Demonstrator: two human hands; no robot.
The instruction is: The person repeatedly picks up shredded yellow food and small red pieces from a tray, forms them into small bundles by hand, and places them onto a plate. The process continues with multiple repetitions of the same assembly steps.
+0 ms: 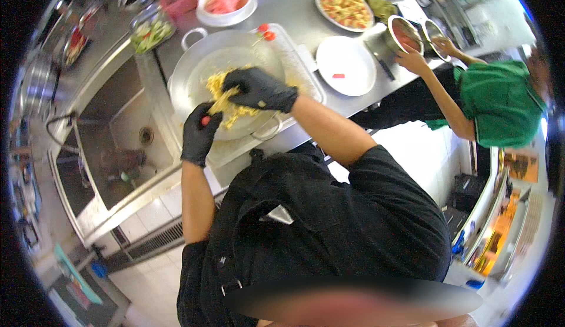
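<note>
Both my hands wear black gloves above a wide metal pan (188, 71) with loop handles. My right hand (259, 88) is closed on a clump of yellow strand-like food (219, 83), perhaps noodles. Close by on the left, my left hand (199, 134) pinches the lower end of the same strands. A small round red piece (205, 120) shows at its fingers; its kind is not clear. More yellow food (238, 114) lies in the pan beneath my hands. The pan rests partly on a white board (288, 41).
Left of the pan is a sink (126, 144). Behind stand a tub of green vegetables (152, 34) and a bowl of pink food (223, 0). To the right are a white plate (353, 56), a full oval platter (344, 9) and a knife (386, 70). A green-shirted co-worker (497, 103) handles metal pots (406, 27).
</note>
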